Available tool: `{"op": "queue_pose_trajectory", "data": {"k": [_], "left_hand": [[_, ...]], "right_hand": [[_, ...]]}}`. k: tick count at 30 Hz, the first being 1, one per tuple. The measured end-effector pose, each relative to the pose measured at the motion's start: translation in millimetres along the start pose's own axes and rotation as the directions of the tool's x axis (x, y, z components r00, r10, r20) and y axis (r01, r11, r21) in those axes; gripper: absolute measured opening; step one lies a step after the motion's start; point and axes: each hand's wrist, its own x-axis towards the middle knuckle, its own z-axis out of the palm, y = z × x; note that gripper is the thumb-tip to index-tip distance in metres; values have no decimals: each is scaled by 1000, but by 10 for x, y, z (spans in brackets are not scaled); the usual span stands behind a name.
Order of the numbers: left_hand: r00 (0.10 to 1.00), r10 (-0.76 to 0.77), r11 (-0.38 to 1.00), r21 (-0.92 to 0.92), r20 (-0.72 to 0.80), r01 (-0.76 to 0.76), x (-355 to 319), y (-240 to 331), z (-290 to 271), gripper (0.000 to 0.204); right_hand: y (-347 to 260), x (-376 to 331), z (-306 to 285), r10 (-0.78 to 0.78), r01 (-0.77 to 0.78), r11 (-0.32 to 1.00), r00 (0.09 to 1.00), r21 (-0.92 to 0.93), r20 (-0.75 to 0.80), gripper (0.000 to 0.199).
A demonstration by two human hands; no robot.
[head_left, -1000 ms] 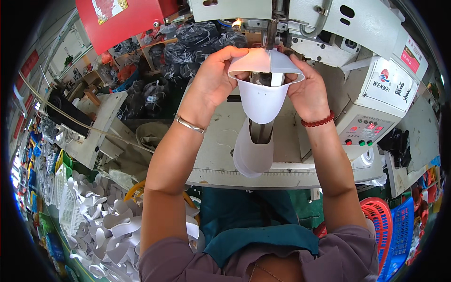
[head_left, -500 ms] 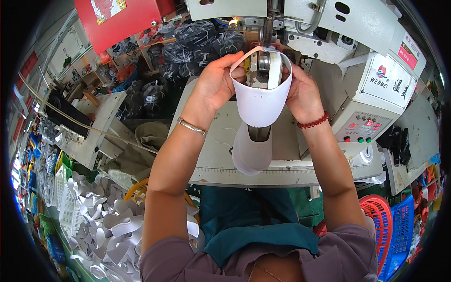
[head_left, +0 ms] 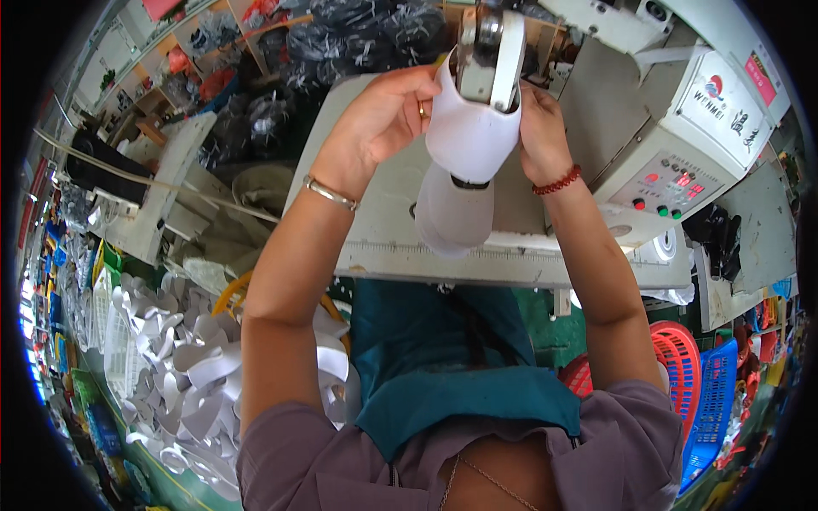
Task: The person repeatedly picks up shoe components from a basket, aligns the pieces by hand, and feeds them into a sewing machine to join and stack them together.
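Note:
A white shoe upper [head_left: 473,140] is fitted round the metal post of a machine [head_left: 477,64]. My left hand [head_left: 388,115] pinches its left edge between thumb and fingers. On the opposite side my right hand [head_left: 543,132] is closed at the right edge, its fingertips partly hidden behind the white material. Below hangs a second rounded white piece [head_left: 453,217], over the front of the worktable [head_left: 362,192]. A strip of white material runs along the post's right side.
A control box [head_left: 673,183] with buttons stands right of the worktable. Many loose white pieces [head_left: 204,370] are heaped at lower left. Red [head_left: 682,366] and blue [head_left: 716,409] baskets stand at lower right. Black bags [head_left: 375,38] are piled behind.
The view has tipped, so the worktable and both hands sit higher in the picture. The upper's top band, earlier raised in an arch before the post, no longer shows. Both hands keep their places at its edges.

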Motion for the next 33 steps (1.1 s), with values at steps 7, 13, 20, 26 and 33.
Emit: {"op": "queue_pose_trajectory", "data": {"k": [7, 13, 20, 26, 33], "left_hand": [[992, 10, 999, 44, -130, -4, -176, -157, 56, 11], [991, 46, 995, 92, -124, -35, -168, -142, 138, 17], [984, 153, 983, 117, -92, -142, -273, -207, 91, 50], [987, 101, 966, 250, -124, -68, -354, -410, 6, 53], [971, 223, 937, 295, -90, -188, -377, -461, -30, 44]], "right_hand": [[15, -219, -42, 122, -122, 992, 992, 9, 27, 29], [-80, -199, -62, 136, -130, 987, 989, -95, 63, 28], [113, -81, -128, -66, 99, 936, 992, -338, 109, 31], [360, -171, -242, -29, 43, 992, 993, -121, 115, 35], [116, -205, -323, 119, -188, 964, 937, 188, 327, 35]]}}
